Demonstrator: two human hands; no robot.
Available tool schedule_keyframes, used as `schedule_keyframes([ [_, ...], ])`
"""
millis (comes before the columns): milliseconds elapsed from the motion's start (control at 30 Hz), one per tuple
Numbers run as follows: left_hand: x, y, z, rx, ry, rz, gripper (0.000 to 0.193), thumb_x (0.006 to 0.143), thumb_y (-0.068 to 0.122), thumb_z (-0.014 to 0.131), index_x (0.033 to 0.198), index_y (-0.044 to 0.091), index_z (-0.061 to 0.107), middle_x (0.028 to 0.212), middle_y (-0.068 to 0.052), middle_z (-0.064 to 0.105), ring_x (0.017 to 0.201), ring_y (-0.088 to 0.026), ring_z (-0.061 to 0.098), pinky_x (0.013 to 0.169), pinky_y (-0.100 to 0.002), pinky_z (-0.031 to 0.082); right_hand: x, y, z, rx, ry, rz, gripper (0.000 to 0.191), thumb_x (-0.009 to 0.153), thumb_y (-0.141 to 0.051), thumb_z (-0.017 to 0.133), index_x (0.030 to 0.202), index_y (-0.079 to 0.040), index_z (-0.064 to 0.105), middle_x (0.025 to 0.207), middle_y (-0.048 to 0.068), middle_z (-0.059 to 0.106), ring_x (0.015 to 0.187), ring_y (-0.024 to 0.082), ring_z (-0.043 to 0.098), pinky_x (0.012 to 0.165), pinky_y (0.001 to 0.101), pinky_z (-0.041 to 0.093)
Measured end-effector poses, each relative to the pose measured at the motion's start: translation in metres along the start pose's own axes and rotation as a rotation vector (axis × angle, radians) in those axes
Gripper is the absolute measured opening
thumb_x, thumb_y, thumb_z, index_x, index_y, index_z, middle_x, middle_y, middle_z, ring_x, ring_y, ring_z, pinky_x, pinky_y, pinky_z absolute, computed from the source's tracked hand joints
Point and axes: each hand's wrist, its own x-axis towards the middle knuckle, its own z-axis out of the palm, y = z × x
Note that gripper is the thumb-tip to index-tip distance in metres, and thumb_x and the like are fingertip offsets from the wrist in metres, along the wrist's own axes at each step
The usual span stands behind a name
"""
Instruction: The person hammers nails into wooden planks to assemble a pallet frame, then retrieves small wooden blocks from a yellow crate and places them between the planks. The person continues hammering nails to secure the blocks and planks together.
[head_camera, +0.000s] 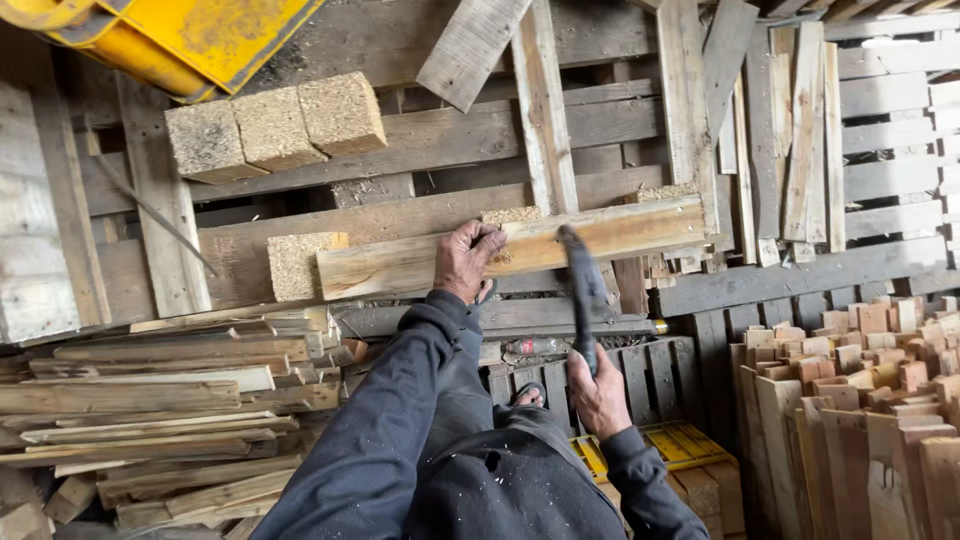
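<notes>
your left hand (465, 258) presses down on the pale, weathered wooden plank (510, 250), fingers curled over its top edge, likely to keep it from shifting. the plank lies across the grey pallet boards (440, 135), its long axis running left to right and rising slightly rightward, one end just beside a chipboard block (295, 265). your right hand (597, 395) is clenched around a dark hammer (583, 290), head raised toward the plank.
</notes>
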Motion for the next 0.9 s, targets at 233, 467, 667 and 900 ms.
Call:
schedule_keyframes([
  [233,0.002,0.002,-0.012,-0.284,-0.064,-0.181,0.013,0.101,0.016,0.072,0.097,0.003,0.072,0.079,-0.004,0.068,0.059,-0.007,0.048,0.052,-0.023,0.042,-0.003,0.013,-0.024,-0.028,0.031,0.131,0.035,0.095,-0.043,0.061,0.093,-0.009,0.059,0.059,0.000,0.050,0.042,0.009,0.047,0.039,0.0267,0.040],
  [467,0.002,0.013,-0.016,-0.183,-0.112,-0.079,0.019,0.087,0.014,0.076,0.104,0.012,0.067,0.094,-0.003,0.074,0.086,-0.012,0.075,0.079,-0.027,0.063,0.000,0.006,0.000,0.061,-0.008,0.096,0.034,0.099,-0.041,0.060,0.091,-0.008,0.054,0.061,-0.001,0.051,0.045,0.009,0.047,0.041,0.0250,0.040],
  [667,0.006,-0.001,-0.006,0.196,-0.069,0.020,0.014,0.088,0.012,0.079,0.101,0.005,0.078,0.092,-0.004,0.078,0.079,-0.014,0.071,0.070,-0.028,0.062,-0.007,0.016,-0.005,-0.003,0.005,0.130,0.035,0.099,-0.040,0.060,0.088,-0.007,0.055,0.057,0.001,0.051,0.042,0.011,0.045,0.040,0.0274,0.037],
  [900,0.003,-0.012,-0.003,0.444,-0.007,0.285,0.014,0.086,0.014,0.082,0.099,0.009,0.081,0.092,-0.007,0.080,0.076,-0.012,0.076,0.068,-0.028,0.062,-0.006,0.017,0.006,0.044,-0.010,0.109,0.035,0.100,-0.040,0.062,0.092,-0.007,0.054,0.061,-0.001,0.047,0.047,0.009,0.042,0.042,0.0268,0.036],
])
